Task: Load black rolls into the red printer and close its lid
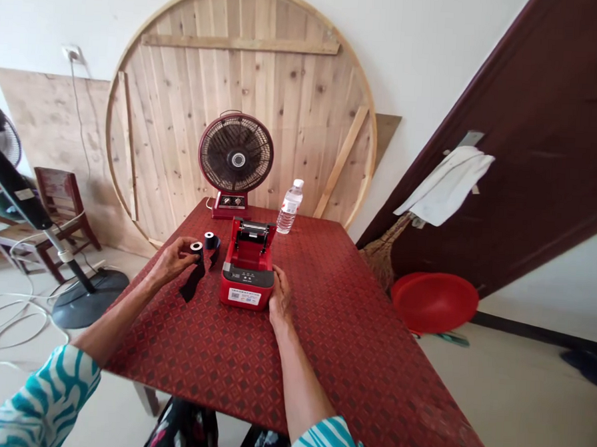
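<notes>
A small red printer (247, 267) sits on the red patterned table (353, 333) with its lid swung up and its roll bay showing. My right hand (279, 297) rests against the printer's right front corner, fingers curled on its side. My left hand (174, 260) pinches a small roll (196, 247) with a black strip (192, 283) trailing from it down to the table. A second small black roll (209, 239) stands just behind the first, left of the printer.
A red desk fan (235, 161) and a clear water bottle (290, 207) stand at the table's far end. Behind them a round wooden panel (195, 98) leans on the wall. A standing fan (15, 188) and a chair (59, 201) are left; a red basin (434, 301) lies right.
</notes>
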### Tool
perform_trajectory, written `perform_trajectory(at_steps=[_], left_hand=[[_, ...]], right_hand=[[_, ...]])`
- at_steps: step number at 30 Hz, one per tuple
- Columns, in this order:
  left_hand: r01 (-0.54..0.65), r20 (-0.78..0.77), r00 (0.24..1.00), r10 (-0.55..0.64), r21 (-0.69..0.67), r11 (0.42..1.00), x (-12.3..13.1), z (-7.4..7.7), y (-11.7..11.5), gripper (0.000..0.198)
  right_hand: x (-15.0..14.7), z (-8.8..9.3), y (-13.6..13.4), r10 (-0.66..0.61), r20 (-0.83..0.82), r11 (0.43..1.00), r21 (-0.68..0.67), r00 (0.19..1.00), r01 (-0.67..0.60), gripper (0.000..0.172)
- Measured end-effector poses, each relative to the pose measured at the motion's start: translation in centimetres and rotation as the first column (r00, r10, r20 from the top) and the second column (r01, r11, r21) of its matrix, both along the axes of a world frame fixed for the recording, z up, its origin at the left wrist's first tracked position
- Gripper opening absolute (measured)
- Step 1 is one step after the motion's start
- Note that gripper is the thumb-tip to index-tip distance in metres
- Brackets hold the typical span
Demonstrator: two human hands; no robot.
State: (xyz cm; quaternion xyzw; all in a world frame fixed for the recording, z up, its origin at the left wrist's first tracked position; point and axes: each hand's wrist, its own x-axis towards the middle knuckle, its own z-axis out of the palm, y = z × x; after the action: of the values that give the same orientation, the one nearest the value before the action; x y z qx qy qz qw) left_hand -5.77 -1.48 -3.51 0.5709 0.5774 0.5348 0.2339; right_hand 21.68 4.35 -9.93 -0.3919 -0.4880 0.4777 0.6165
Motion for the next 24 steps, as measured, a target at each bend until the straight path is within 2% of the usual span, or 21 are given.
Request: perform_trajectory(at_steps=[4, 7, 10, 13, 15, 20, 24], left_hand=[[-0.033, -0.032, 0.999, 0.032, -0.048, 0.998, 0.1, -2.3, 0.0, 0.037], [-0.039, -0.07, 0.997, 0.032, -0.099, 0.994, 0.3, -2.7, -0.1, 0.038], [-0.025, -0.07, 0.997, 0.017, -0.111, 0.994, 0.1, -2.2, 0.1, 0.053], [-0.049, 0.005, 0.999, 0.049, -0.052, 0.997, -0.3, -1.3, 1.3, 0.061], [-0.067, 0.059, 0.996, 0.069, -0.047, 0.997, -0.6, -0.8, 2.7, 0.059], [0.004, 0.169, 0.985, 0.031, -0.205, 0.979, -1.0, -0.3, 6.7, 0.046], [0.029, 0.211, 0.977, 0.024, -0.247, 0.968, -1.0, -0.4, 8.3, 0.046]], right_hand=[[0.1, 0.9, -0.6, -0.004, -0.001, 0.999, -0.047, 1.0, 0.004, 0.041], [0.2, 1.1, -0.8, -0.005, 0.007, 0.999, -0.04, 1.0, 0.005, 0.04], [0.2, 0.8, -0.6, -0.016, 0.016, 0.999, -0.028, 1.0, 0.017, 0.041], [0.2, 0.3, -0.3, -0.001, 0.023, 1.0, -0.017, 1.0, 0.001, 0.042], [0.2, 0.2, -0.2, 0.002, 0.025, 1.0, -0.02, 1.0, -0.002, 0.043], [0.3, 0.3, -0.2, 0.004, 0.021, 1.0, -0.029, 1.0, -0.004, 0.043], [0.3, 0.4, -0.3, 0.012, 0.039, 1.0, -0.008, 0.999, -0.012, 0.042]])
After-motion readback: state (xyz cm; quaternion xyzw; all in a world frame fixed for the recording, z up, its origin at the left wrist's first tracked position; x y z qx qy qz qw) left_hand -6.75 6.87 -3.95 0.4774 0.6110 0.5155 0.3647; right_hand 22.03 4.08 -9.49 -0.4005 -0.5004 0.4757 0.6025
